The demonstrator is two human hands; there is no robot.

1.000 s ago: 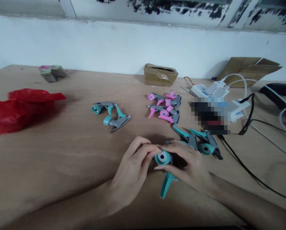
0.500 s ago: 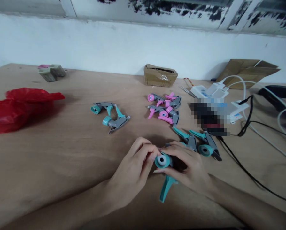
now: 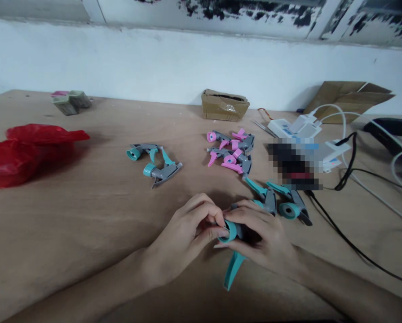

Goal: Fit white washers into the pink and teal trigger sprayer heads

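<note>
My right hand is wrapped round the grey body of a trigger sprayer head, its teal trigger pointing down toward me. The teal screw cap faces left. At the cap's mouth my left hand is closed, thumb and forefinger pinched at the opening; whatever lies between the fingertips is hidden. Just beyond my right hand lie two more teal sprayer heads, one partly covered by that hand. Two teal ones rest left of centre. Several pink sprayer heads lie in a cluster farther back.
On the left sits a red plastic bag, with small greyish boxes behind. A cardboard box stands against the wall. At right are a power strip, white chargers, cables and an open carton.
My left thumb and forefinger have moved from the cap's rim into its mouth, covering the white insert seen before. The cap has turned slightly leftward; the sprayers on the table stay put.
</note>
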